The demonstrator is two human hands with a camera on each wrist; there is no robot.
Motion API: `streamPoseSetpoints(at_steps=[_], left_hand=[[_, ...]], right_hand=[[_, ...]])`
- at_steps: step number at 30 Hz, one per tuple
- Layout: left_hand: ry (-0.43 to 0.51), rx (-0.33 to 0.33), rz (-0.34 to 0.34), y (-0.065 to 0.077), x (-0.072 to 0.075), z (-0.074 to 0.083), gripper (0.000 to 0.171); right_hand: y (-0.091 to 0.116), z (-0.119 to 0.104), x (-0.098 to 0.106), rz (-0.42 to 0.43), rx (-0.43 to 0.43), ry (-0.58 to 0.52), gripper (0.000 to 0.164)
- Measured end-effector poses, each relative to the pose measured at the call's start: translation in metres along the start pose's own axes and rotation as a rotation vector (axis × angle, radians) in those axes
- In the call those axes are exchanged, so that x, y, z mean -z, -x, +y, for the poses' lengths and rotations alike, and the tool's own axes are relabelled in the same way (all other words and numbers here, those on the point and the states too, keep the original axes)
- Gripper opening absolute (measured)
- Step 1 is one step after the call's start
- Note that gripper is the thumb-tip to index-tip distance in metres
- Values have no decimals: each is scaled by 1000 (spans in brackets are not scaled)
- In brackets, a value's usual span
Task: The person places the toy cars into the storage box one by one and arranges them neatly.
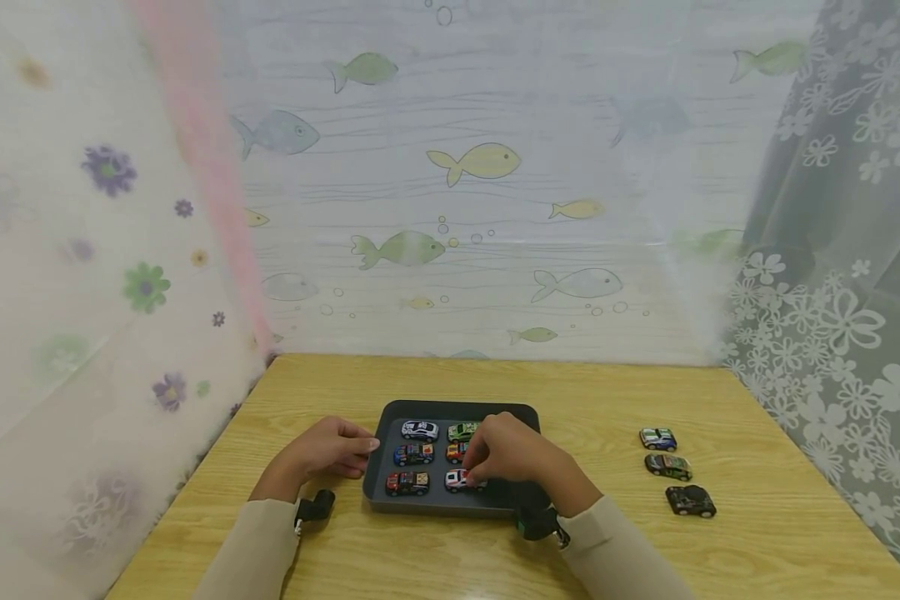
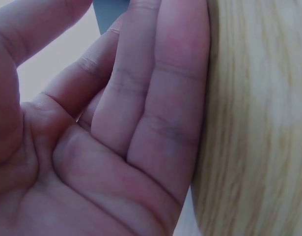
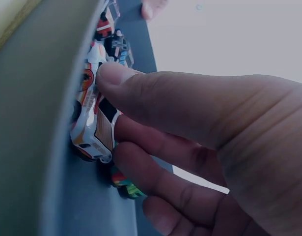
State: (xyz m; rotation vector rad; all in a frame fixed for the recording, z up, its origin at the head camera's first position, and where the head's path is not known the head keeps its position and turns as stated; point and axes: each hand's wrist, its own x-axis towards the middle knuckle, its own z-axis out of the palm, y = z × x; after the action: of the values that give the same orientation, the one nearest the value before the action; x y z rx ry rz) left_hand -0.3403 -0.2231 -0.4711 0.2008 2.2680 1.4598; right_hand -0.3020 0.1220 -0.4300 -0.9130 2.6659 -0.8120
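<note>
My right hand [image 1: 506,450] reaches into a dark grey tray [image 1: 450,506] and pinches a white toy car with red markings [image 1: 456,479] between thumb and fingers. In the right wrist view the thumb lies along one side of that white car [image 3: 92,115], low inside the tray wall. My left hand [image 1: 335,448] holds the tray's left rim, thumb tip at the edge and fingers beside the outer wall. Also in the tray are a white-and-black car [image 1: 420,430], a blue car [image 1: 413,454], a dark red-and-black car [image 1: 408,483], a green car [image 1: 462,431] and an orange car [image 1: 456,452], partly hidden.
On the wooden table [image 1: 585,400], right of the tray, three more toy cars stand in a column: a white, green and blue one [image 1: 657,439], a dark patterned one [image 1: 668,467] and a black one [image 1: 691,501]. Fish-printed sheeting [image 1: 480,275] hangs behind the table.
</note>
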Motion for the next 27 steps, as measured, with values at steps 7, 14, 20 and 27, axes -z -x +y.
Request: streamPoseSetpoints(at_steps=[7, 14, 20, 27], left_hand=[[-5, 10, 8, 5, -3, -2, 55], [3, -6, -4, 8, -9, -2, 56], [7, 6, 7, 10, -11, -1, 54], [11, 1, 4, 13, -11, -1, 52]], right_hand=[[8, 9, 10, 24, 40, -17, 18], [34, 38, 31, 120, 73, 77, 19], [68, 68, 54, 224, 48, 145, 18], [102, 95, 73, 301, -83, 189, 25]])
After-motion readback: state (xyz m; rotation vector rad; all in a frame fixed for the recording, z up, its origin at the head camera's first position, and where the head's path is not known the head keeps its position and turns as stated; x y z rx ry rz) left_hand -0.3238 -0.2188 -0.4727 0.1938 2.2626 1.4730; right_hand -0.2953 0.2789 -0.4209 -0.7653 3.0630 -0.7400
